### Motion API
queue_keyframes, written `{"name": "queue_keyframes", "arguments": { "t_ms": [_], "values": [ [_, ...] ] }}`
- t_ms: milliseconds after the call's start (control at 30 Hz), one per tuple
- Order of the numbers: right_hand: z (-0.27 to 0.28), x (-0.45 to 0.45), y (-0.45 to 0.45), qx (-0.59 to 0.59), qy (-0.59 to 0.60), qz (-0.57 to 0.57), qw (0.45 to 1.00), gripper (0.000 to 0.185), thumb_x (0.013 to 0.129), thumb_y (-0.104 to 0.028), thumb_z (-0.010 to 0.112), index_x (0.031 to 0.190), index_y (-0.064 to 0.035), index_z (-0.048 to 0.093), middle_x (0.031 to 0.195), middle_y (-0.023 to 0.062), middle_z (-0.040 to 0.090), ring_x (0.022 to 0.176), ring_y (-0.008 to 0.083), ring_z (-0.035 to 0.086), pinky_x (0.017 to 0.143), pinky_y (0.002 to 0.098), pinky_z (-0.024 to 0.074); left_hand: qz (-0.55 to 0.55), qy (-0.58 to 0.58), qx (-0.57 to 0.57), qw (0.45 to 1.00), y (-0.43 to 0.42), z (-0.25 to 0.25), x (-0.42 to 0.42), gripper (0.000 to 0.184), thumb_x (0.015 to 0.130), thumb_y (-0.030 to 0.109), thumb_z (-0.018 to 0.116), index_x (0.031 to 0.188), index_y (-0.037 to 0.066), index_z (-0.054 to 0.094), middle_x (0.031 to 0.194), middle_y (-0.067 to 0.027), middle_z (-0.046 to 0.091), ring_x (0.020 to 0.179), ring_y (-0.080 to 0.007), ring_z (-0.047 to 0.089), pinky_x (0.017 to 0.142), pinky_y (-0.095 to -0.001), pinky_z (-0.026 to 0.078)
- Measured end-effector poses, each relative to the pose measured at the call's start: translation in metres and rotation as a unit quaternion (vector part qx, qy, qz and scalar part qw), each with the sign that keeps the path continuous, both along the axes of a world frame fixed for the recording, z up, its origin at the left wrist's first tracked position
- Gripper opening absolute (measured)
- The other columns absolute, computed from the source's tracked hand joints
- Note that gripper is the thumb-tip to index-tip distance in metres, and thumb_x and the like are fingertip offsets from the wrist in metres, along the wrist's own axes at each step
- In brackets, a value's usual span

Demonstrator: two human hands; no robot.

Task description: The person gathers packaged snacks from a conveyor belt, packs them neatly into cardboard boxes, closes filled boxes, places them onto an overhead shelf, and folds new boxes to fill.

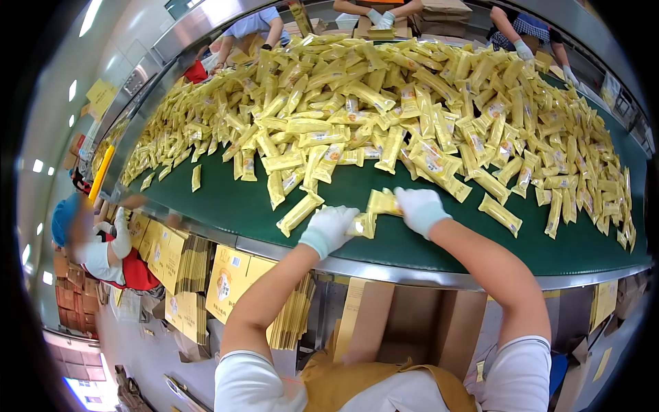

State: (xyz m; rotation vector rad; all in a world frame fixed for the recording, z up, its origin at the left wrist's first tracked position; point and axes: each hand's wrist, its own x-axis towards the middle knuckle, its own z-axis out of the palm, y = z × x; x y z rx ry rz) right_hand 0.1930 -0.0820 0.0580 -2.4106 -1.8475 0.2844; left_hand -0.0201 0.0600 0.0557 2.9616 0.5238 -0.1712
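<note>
My left hand point(329, 230), in a white glove, is closed on a yellow wrapped snack packet point(363, 226) just above the near side of the green conveyor belt point(261, 213). My right hand point(420, 208), gloved too, grips another yellow snack packet point(383, 203) by its right end. The two packets nearly meet between my hands; whether they touch I cannot tell. A large heap of the same packets point(350, 127) covers the belt beyond. One loose packet point(300, 213) lies left of my left hand, another point(500, 215) right of my right hand.
An open cardboard box point(367, 323) stands below the belt's metal edge point(384, 272), in front of me. Flattened yellow cartons point(230, 281) are stacked at left. A person in a blue cap point(66, 216) is at far left. Gloved co-workers' hands point(382, 18) show across the belt.
</note>
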Motion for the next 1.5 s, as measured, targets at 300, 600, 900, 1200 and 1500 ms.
{"name": "queue_keyframes", "arguments": {
  "t_ms": [300, 600, 900, 1200, 1500],
  "values": [
    [-0.016, -0.002, -0.113, 0.12, -0.108, 0.034, 0.986, 0.099, 0.074, -0.052, 0.08, 0.147, 0.0009, 0.039, 0.128, 0.0198, 0.051, 0.112, 0.0339, 0.052, 0.097, 0.0458, 0.0406, -0.069, -0.05, 0.104, 0.991, -0.028, -0.011, -0.034, 0.107, 0.066, 0.062, 0.081, 0.145, -0.001, 0.045, 0.134, -0.0228, 0.052, 0.132, -0.0387, 0.045, 0.114, -0.0475, 0.033],
    [0.02, 0.026, -0.105, -0.122, -0.009, -0.035, 0.992, 0.091, 0.058, -0.066, 0.081, 0.114, 0.0032, 0.064, 0.11, 0.0213, 0.067, 0.109, 0.0375, 0.059, 0.097, 0.0434, 0.0455, 0.028, 0.007, -0.029, 0.999, -0.032, -0.001, -0.03, 0.107, 0.057, 0.054, 0.09, 0.14, 0.001, 0.048, 0.126, -0.0215, 0.056, 0.12, -0.0388, 0.053, 0.107, -0.0455, 0.042],
    [0.005, 0.139, -0.192, -0.033, 0.127, -0.247, 0.96, 0.099, 0.053, -0.063, 0.088, 0.117, 0.0073, 0.062, 0.122, 0.0275, 0.061, 0.121, 0.0401, 0.056, 0.105, 0.0401, 0.0463, 0.212, -0.329, -0.429, 0.814, 0.031, 0.017, -0.068, 0.065, 0.075, 0.032, 0.088, 0.123, -0.004, 0.061, 0.108, -0.0151, 0.072, 0.095, -0.0234, 0.07, 0.088, -0.0365, 0.055],
    [0.015, 0.069, -0.193, -0.051, -0.073, -0.137, 0.987, 0.09, 0.049, -0.06, 0.086, 0.112, -0.0005, 0.063, 0.113, 0.0194, 0.057, 0.11, 0.037, 0.054, 0.098, 0.044, 0.047, 0.232, 0.044, -0.011, 0.972, 0.03, 0.017, -0.052, 0.104, 0.055, 0.063, 0.089, 0.127, -0.004, 0.053, 0.126, -0.0238, 0.054, 0.115, -0.0378, 0.059, 0.098, -0.0399, 0.051],
    [-0.006, 0.042, -0.196, -0.048, -0.004, -0.198, 0.979, 0.126, 0.062, -0.055, 0.084, 0.158, -0.005, 0.02, 0.132, 0.0225, 0.052, 0.117, 0.0389, 0.054, 0.098, 0.0473, 0.0472, 0.255, 0.011, 0.051, 0.965, 0.008, -0.004, -0.063, 0.139, 0.055, 0.062, 0.086, 0.158, 0.0, 0.018, 0.132, -0.0219, 0.054, 0.115, -0.0373, 0.06, 0.1, -0.0446, 0.049]
  ]
}}
